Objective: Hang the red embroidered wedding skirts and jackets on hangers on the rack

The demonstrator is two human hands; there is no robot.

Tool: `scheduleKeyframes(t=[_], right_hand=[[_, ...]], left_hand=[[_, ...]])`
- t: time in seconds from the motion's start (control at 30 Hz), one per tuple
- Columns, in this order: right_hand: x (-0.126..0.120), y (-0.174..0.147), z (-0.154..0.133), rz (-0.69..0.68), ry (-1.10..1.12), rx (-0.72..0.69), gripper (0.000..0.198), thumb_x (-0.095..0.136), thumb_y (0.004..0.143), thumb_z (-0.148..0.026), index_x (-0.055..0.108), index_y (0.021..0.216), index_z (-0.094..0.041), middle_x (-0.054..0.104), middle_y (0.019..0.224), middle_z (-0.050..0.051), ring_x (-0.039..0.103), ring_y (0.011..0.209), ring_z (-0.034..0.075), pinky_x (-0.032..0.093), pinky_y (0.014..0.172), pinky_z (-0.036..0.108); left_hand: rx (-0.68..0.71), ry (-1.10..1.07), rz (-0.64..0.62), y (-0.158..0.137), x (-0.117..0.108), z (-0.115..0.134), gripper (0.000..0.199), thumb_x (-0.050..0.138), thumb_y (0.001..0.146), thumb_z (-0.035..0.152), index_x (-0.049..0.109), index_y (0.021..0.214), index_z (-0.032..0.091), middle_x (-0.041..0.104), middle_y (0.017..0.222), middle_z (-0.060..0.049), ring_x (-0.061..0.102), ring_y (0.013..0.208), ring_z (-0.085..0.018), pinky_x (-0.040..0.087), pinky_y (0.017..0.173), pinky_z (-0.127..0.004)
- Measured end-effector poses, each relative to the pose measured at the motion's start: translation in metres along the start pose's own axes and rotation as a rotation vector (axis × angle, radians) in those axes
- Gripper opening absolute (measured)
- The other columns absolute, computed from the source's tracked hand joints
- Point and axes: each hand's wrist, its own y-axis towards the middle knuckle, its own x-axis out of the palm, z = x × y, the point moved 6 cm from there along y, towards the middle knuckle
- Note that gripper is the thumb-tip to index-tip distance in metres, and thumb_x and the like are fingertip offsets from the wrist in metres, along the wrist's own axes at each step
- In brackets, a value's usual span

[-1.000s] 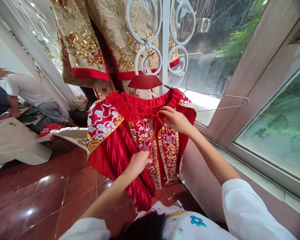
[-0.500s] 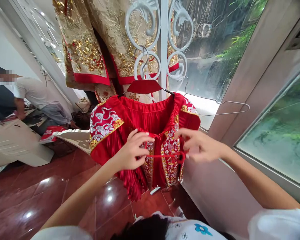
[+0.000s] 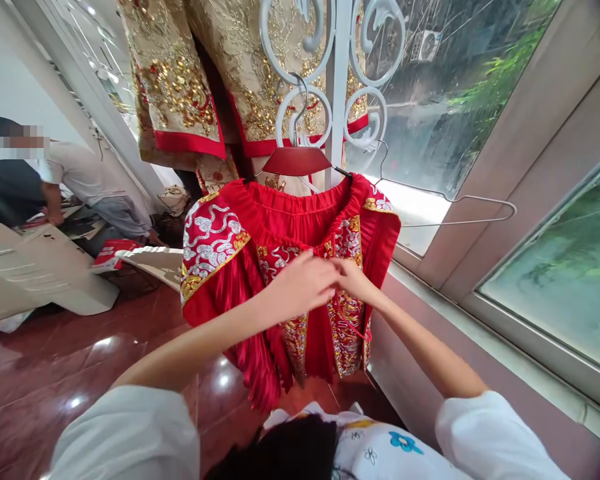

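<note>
A red satin garment (image 3: 220, 293) with a gathered neckline and silver and gold embroidery hangs on a red-topped hanger (image 3: 297, 161). At the front of its neckline my hands meet. My left hand (image 3: 300, 287) reaches across from the left, its fingers bent together and slightly blurred. Against its fingertips, my right hand (image 3: 355, 281) is closed in a pinch, partly covered by the left. A thin red cord (image 3: 350, 325) drops from between the fingers to a looped end over the right front panel. The fingertips' exact grip on it is partly hidden.
A white scrolled metal rack (image 3: 336, 87) carries the hanger. Behind hang gold-beaded garments (image 3: 180, 87) with red hems. A bare wire hanger (image 3: 450, 198) sticks out right, before the window frame (image 3: 510, 140). At left, another person (image 3: 85, 173) bends over white boxes (image 3: 45, 270).
My hands have come together from either side at the neckline. The cord, earlier stretched sideways between them, now hangs down. The view has shifted slightly.
</note>
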Motion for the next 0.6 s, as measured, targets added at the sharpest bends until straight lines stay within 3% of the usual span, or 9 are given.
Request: scheduleKeyframes(t=[0.07, 0.1, 0.17, 0.27, 0.4, 0.5, 0.6], right_hand=[[-0.004, 0.015, -0.008, 0.199, 0.045, 0.01, 0.025, 0.045, 0.086, -0.026, 0.066, 0.089, -0.011, 0.068, 0.081, 0.007, 0.06, 0.063, 0.014, 0.043, 0.062, 0.024], [-0.003, 0.021, -0.012, 0.261, 0.036, 0.006, 0.025, 0.046, 0.086, -0.027, 0.066, 0.087, -0.012, 0.068, 0.08, 0.007, 0.059, 0.065, 0.015, 0.042, 0.063, 0.025], [-0.002, 0.028, -0.019, 0.335, 0.004, -0.014, 0.026, 0.047, 0.086, -0.03, 0.066, 0.084, -0.013, 0.069, 0.081, 0.008, 0.059, 0.067, 0.016, 0.041, 0.064, 0.025], [-0.002, 0.03, -0.024, 0.387, 0.074, -0.044, 0.025, 0.048, 0.083, -0.031, 0.065, 0.076, -0.014, 0.067, 0.074, 0.006, 0.055, 0.063, 0.014, 0.038, 0.063, 0.025], [0.011, 0.024, -0.017, 0.253, 0.308, 0.038, 0.022, 0.049, 0.078, -0.028, 0.058, 0.065, -0.013, 0.058, 0.059, 0.001, 0.048, 0.055, 0.01, 0.036, 0.056, 0.021], [0.046, 0.007, 0.0, 0.093, 0.235, 0.168, 0.015, 0.05, 0.073, -0.018, 0.056, 0.06, -0.013, 0.055, 0.055, -0.001, 0.046, 0.052, 0.007, 0.034, 0.053, 0.019], [0.083, -0.018, 0.024, -0.02, 0.146, 0.251, 0.021, 0.05, 0.07, -0.009, 0.052, 0.049, -0.013, 0.052, 0.046, -0.001, 0.044, 0.045, 0.007, 0.032, 0.048, 0.019]], left_hand=[[-0.141, 0.193, 0.18, 0.022, -0.017, -0.018, 0.027, 0.045, 0.089, 0.02, 0.061, 0.11, 0.016, 0.067, 0.099, -0.01, 0.059, 0.098, -0.021, 0.04, 0.093, -0.036], [-0.218, 0.274, 0.208, 0.029, -0.02, -0.028, 0.026, 0.046, 0.088, 0.018, 0.061, 0.109, 0.013, 0.067, 0.098, -0.012, 0.058, 0.099, -0.023, 0.039, 0.093, -0.037], [-0.304, 0.378, 0.16, 0.033, -0.015, -0.045, 0.022, 0.047, 0.087, 0.016, 0.063, 0.101, 0.009, 0.066, 0.096, -0.014, 0.057, 0.098, -0.026, 0.04, 0.088, -0.038], [-0.278, 0.39, 0.105, 0.023, -0.007, -0.056, 0.023, 0.043, 0.09, 0.015, 0.064, 0.096, 0.011, 0.066, 0.093, -0.011, 0.058, 0.093, -0.025, 0.04, 0.08, -0.036], [-0.215, 0.302, 0.158, 0.003, -0.016, -0.049, 0.023, 0.043, 0.091, 0.017, 0.065, 0.098, 0.016, 0.065, 0.091, -0.006, 0.057, 0.088, -0.02, 0.038, 0.077, -0.032], [-0.173, 0.271, 0.151, -0.011, -0.029, -0.036, 0.025, 0.042, 0.09, 0.014, 0.065, 0.1, 0.017, 0.065, 0.092, -0.005, 0.056, 0.089, -0.02, 0.039, 0.079, -0.032], [-0.219, 0.253, 0.106, -0.032, -0.042, -0.033, 0.027, 0.04, 0.09, 0.013, 0.065, 0.1, 0.016, 0.065, 0.093, -0.006, 0.057, 0.091, -0.021, 0.041, 0.081, -0.034]])
